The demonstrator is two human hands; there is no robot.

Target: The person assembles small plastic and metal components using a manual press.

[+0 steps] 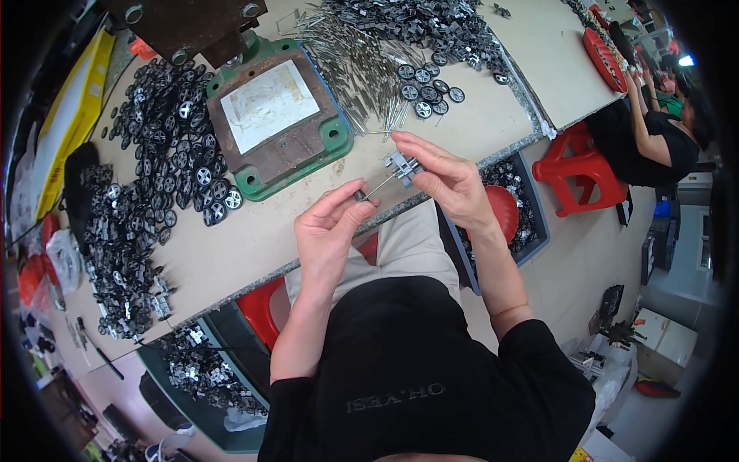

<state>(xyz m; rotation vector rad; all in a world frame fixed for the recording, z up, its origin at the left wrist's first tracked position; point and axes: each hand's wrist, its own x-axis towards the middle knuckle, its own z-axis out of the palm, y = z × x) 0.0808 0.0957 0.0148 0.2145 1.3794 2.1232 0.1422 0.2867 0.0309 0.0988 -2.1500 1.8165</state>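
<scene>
Over the table's near edge, my left hand point(327, 223) pinches the lower end of a thin metal axle point(380, 187). A small dark piece point(359, 195), perhaps a wheel seen edge-on, sits at that end between the fingertips. The axle's upper end meets a grey plastic part point(402, 167) with several short projections. That part is gripped between the thumb and fingers of my right hand point(454, 183). Whether the axle passes into the part cannot be made out. Beyond my hands lie loose metal axles point(358, 73) and a small group of black-rimmed toy wheels point(422, 92).
A green press base point(335, 132) with a white plate stands ahead to the left. Wheels point(173, 154) and dark plastic parts point(115, 262) are heaped left of it. More grey parts point(431, 31) lie at the back. Bins point(539, 223) point(254, 431) flank me; another person point(662, 138) sits at right.
</scene>
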